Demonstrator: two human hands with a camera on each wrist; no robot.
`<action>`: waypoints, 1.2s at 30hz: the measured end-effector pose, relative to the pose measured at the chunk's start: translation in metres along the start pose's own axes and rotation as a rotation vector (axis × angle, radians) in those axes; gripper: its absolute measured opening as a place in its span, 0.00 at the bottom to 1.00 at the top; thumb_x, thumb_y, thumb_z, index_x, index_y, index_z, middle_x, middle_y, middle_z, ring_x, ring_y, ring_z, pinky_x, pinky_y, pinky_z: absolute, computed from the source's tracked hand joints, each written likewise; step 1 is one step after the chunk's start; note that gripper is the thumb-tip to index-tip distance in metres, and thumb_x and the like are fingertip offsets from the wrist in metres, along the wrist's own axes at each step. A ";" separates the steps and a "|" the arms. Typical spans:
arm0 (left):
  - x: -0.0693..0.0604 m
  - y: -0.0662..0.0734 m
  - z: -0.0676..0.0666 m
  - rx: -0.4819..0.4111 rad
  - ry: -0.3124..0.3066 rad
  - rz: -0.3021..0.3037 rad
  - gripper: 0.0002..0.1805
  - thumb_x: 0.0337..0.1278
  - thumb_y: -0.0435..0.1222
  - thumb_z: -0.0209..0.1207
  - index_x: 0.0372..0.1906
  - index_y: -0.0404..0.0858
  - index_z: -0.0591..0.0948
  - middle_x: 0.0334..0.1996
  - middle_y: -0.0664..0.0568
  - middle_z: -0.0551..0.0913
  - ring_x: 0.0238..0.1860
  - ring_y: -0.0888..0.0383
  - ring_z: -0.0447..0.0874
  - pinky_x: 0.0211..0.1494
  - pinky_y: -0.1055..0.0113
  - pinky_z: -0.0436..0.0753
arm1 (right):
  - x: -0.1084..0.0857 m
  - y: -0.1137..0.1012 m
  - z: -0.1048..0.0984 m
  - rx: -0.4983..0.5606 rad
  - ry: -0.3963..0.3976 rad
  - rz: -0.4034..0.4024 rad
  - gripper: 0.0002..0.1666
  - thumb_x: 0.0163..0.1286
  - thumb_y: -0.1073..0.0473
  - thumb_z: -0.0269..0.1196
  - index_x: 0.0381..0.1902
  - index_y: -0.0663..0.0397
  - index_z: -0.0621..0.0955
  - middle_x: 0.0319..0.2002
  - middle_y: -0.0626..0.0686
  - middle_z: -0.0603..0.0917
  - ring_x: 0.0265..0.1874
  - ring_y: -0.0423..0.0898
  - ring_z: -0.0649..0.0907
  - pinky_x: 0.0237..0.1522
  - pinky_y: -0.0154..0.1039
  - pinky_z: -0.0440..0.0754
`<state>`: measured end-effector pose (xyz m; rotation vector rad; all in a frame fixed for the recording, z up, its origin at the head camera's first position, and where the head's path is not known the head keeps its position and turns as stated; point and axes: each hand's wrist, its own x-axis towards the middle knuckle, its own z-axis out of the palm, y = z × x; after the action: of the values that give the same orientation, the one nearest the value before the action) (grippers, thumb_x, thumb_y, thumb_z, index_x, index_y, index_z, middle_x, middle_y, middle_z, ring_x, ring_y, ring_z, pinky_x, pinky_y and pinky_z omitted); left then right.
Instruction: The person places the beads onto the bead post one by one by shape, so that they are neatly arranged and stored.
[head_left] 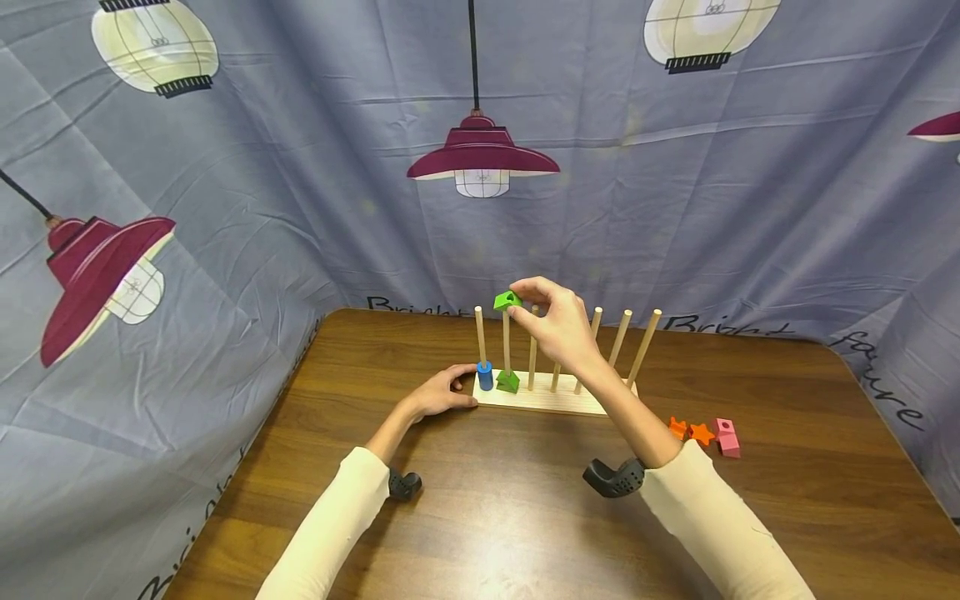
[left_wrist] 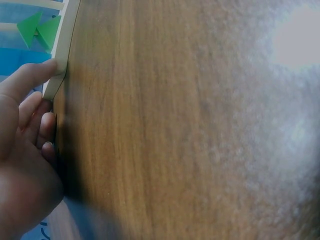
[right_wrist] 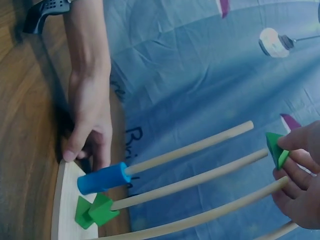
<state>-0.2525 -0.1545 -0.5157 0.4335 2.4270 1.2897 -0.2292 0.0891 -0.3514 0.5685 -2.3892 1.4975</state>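
Note:
In the head view, my right hand (head_left: 558,323) pinches a green triangular block (head_left: 505,301) with a hole, at the top of the second peg from the left. Below it on that peg sit green triangular blocks (right_wrist: 102,210), turned against each other. A blue cylinder (head_left: 485,377) is at the foot of the leftmost peg. These pegs rise from a pale wooden pegboard (head_left: 555,401). My left hand (head_left: 442,392) holds the board's left end, thumb on the front edge, fingers round the far side; the left wrist view shows this thumb (left_wrist: 37,76) close up.
Orange star-shaped blocks (head_left: 701,433) and pink blocks (head_left: 727,437) lie on the brown table (head_left: 480,508), right of the board. Several bare pegs (head_left: 646,346) stand along the board's right part. A grey-blue printed curtain (head_left: 337,183) hangs behind the table.

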 end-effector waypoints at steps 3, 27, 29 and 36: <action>0.001 0.000 0.001 -0.005 0.005 0.005 0.40 0.56 0.36 0.70 0.73 0.39 0.69 0.58 0.47 0.71 0.47 0.54 0.66 0.47 0.62 0.68 | 0.000 0.002 0.003 -0.004 -0.014 0.028 0.17 0.64 0.67 0.69 0.51 0.61 0.83 0.47 0.57 0.85 0.47 0.55 0.83 0.48 0.48 0.76; -0.001 0.002 0.001 -0.009 0.004 -0.007 0.39 0.56 0.36 0.70 0.73 0.40 0.69 0.59 0.46 0.71 0.48 0.52 0.66 0.49 0.61 0.67 | -0.008 0.018 0.020 0.069 0.002 0.157 0.17 0.63 0.65 0.70 0.50 0.61 0.83 0.44 0.55 0.82 0.45 0.51 0.80 0.49 0.44 0.76; -0.001 0.002 0.001 -0.006 0.004 -0.005 0.39 0.56 0.36 0.70 0.73 0.40 0.69 0.58 0.47 0.71 0.48 0.53 0.66 0.49 0.61 0.67 | -0.009 0.020 0.022 0.089 0.025 0.156 0.18 0.63 0.65 0.70 0.50 0.61 0.83 0.44 0.55 0.83 0.45 0.51 0.80 0.48 0.43 0.76; -0.001 0.002 0.002 -0.019 0.008 -0.002 0.39 0.56 0.36 0.70 0.73 0.39 0.69 0.53 0.48 0.72 0.46 0.53 0.65 0.47 0.61 0.67 | -0.017 0.035 0.031 0.174 0.055 0.208 0.18 0.62 0.64 0.71 0.49 0.59 0.82 0.44 0.55 0.84 0.45 0.51 0.82 0.48 0.44 0.78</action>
<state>-0.2511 -0.1527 -0.5151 0.4216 2.4195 1.3148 -0.2309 0.0775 -0.4000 0.3158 -2.3507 1.7960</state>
